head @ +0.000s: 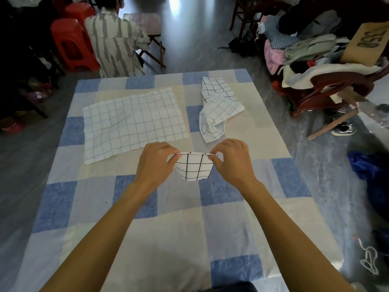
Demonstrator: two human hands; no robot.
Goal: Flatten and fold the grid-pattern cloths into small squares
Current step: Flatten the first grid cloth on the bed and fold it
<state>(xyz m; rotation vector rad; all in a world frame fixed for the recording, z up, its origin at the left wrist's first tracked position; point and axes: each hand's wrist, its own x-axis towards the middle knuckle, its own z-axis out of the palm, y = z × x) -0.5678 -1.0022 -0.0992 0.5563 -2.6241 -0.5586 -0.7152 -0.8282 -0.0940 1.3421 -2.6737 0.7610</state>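
A small folded white cloth with a black grid [194,168] hangs between my hands above the middle of the table. My left hand [156,163] pinches its upper left corner, and my right hand [230,160] pinches its upper right corner. A large white cloth with a thin blue grid [132,121] lies spread flat on the table's far left. At the far right a crumpled heap of grid cloths [219,106] rests on the table, one black-lined and one blue-lined.
The table carries a blue, cream and grey patchwork cover [189,239]. Beyond the far edge a person in a striped shirt [114,41] sits beside red stools [70,43]. A chair piled with clothes [315,66] stands at the right.
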